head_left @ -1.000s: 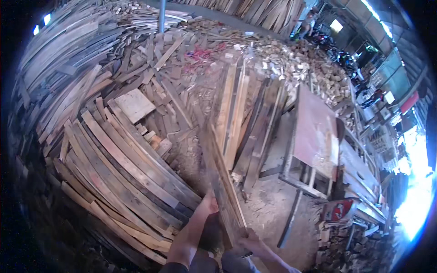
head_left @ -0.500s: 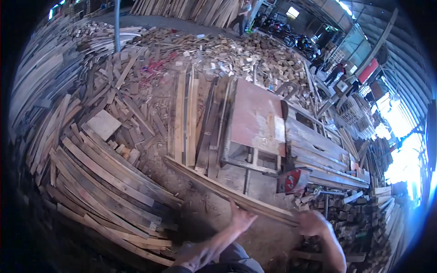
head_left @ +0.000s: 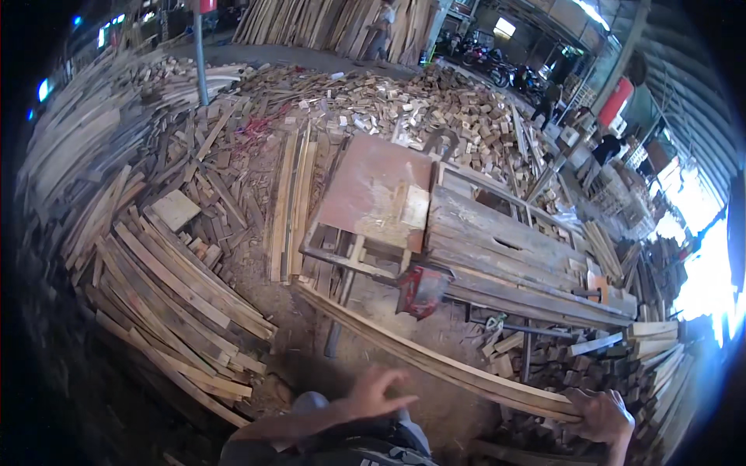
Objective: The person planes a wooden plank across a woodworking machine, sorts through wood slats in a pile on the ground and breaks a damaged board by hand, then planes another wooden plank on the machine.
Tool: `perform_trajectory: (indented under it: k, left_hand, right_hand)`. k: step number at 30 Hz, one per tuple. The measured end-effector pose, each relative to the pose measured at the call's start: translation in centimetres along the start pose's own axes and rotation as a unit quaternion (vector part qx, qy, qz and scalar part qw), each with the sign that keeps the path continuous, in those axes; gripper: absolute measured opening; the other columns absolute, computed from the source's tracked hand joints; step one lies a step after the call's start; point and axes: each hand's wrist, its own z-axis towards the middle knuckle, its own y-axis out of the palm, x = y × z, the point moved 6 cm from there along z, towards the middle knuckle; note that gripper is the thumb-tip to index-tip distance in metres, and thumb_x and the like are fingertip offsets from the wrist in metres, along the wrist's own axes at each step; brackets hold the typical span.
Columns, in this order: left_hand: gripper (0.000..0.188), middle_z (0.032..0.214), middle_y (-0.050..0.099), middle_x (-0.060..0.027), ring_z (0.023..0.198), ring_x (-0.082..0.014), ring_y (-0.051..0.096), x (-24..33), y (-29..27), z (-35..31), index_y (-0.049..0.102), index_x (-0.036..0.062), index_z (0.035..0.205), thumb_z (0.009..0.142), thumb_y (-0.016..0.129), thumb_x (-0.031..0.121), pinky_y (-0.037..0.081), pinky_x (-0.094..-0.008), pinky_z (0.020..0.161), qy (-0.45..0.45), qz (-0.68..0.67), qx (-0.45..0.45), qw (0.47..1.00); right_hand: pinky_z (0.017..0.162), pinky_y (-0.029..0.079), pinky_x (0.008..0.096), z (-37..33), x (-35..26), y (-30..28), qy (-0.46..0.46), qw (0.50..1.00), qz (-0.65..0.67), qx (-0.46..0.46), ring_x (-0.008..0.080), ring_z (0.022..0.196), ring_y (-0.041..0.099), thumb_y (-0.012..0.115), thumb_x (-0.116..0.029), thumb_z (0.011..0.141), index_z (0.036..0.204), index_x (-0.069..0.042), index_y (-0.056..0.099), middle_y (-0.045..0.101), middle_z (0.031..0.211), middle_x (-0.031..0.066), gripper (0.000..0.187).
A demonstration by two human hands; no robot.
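Head view: a saw table (head_left: 373,194) with a rusty red top is taken as landmark. In front of it, a long plank bundle (head_left: 435,361) is carried level, not yet laid on it. The right hand (head_left: 602,415) is clamped on the bundle's end; the left hand (head_left: 373,392) hangs open, off it.

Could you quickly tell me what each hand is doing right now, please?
Left hand: open, fingers spread, just below the long wooden plank; contact cannot be told.
Right hand: closed around the near end of the plank.
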Motion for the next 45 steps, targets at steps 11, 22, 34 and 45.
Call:
perform_trajectory:
  k: [11, 22, 34, 45]
  left_hand:
    - [0.046, 0.116, 0.068, -0.0156, 0.108, -0.0335, 0.065, -4.7, 5.4, 7.6, 0.057, 0.011, 0.13, 0.085, 0.062, 0.013, 0.05, -0.0435, 0.094, 0.143, 0.296, -0.138, 0.934]
    - [0.047, 0.106, 0.07, -0.0141, 0.098, -0.0324, 0.068, 8.4, 6.7, 16.7, 0.062, 0.0177, 0.126, 0.084, 0.057, -0.003, 0.055, -0.0425, 0.082, -0.047, 0.42, -0.228, 0.877]
    - [0.049, 0.109, 0.071, -0.0074, 0.101, -0.0308, 0.068, 12.0, 1.3, 44.7, 0.064, 0.0175, 0.121, 0.074, 0.079, 0.013, 0.052, -0.0458, 0.088, 0.028, 0.479, -0.091, 0.872]
    - [0.066, 0.149, 0.042, -0.0098, 0.141, -0.0317, 0.036, 7.6, 10.2, 56.7, 0.048, 0.0111, 0.142, 0.087, 0.07, 0.041, 0.033, -0.0487, 0.114, 0.165, 0.401, 0.056, 0.899]
  right_hand:
    - [0.073, 0.055, 0.0477, 1.1, 11.4, 7.8, -0.092, 0.994, 0.04, -0.037, 0.0367, 0.078, 0.07, 0.072, -0.049, 0.081, 0.134, -0.023, 0.049, 0.071, 0.081, 0.0133, 0.063]
    - [0.076, 0.051, 0.0466, 8.7, 25.5, 16.5, -0.13, 0.966, 0.219, 0.045, 0.0355, 0.089, 0.068, 0.081, -0.051, 0.068, 0.11, -0.013, 0.064, 0.07, 0.088, 0.0122, 0.059]
    - [0.088, 0.046, 0.0473, 28.4, 39.1, 7.2, -0.077, 0.94, 0.212, 0.256, 0.0382, 0.094, 0.063, 0.086, -0.016, 0.059, 0.1, -0.004, 0.062, 0.065, 0.091, 0.0163, 0.049]
    - [0.098, 0.044, 0.0493, 54.7, 48.8, 12.0, -0.045, 0.957, 0.212, 0.193, 0.0362, 0.103, 0.064, 0.082, -0.013, 0.067, 0.104, -0.009, 0.063, 0.069, 0.101, 0.0141, 0.042]
